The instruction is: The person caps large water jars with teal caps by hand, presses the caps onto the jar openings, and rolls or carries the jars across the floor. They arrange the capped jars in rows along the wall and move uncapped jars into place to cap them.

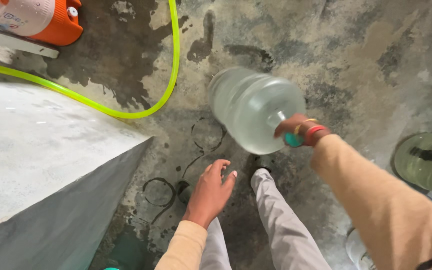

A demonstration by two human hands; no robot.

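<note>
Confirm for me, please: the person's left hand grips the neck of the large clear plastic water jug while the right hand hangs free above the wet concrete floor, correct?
Not quite: the head view shows the hands swapped. The right hand grips the neck of the large clear plastic water jug, while the left hand hangs free above the wet concrete floor.

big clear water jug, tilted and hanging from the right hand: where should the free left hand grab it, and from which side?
Probably under the body. The clear water jug hangs tilted, its neck end gripped by the right hand and its wide base pointing away. The smooth round barrel offers no handle, so cup its underside near the base, coming up from below with the left hand, which is open and empty beneath it.
</note>
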